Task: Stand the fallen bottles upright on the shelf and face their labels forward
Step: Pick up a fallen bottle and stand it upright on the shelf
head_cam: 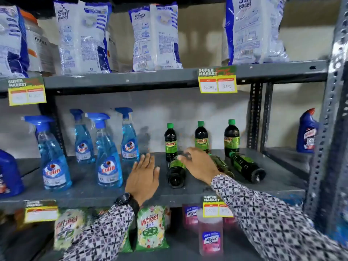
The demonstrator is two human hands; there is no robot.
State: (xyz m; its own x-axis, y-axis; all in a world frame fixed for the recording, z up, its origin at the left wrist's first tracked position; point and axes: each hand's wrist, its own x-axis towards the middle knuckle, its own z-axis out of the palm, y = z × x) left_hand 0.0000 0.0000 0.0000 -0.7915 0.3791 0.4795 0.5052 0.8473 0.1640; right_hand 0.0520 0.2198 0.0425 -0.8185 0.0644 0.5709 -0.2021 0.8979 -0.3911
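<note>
Here the job is at its first pick-up: three dark green-capped Sunny bottles stand at the back of the middle shelf (94,189), and three more lie fallen in front of them, bases toward the camera. The leftmost fallen bottle (176,174) lies at about six o'clock from the standing Sunny bottle on the left (170,142); the middle fallen bottle (221,164) is largely hidden under the right wrist; the right fallen bottle (246,167) lies at about five o'clock from the right-hand standing one (231,138), well clear of both hands.

The right hand (199,164) reaches over the neck end of the leftmost fallen bottle, fingers curled and blurred; whether they have closed on it I cannot tell. The left hand (144,178) hovers flat and spread at about nine o'clock from that bottle, holding nothing, with the Colin spray bottles (108,162) further off at nine o'clock.

Next, as I judge it, the right hand must grasp the neck, tip the bottle up onto its base, then turn it until the label faces forward.
</note>
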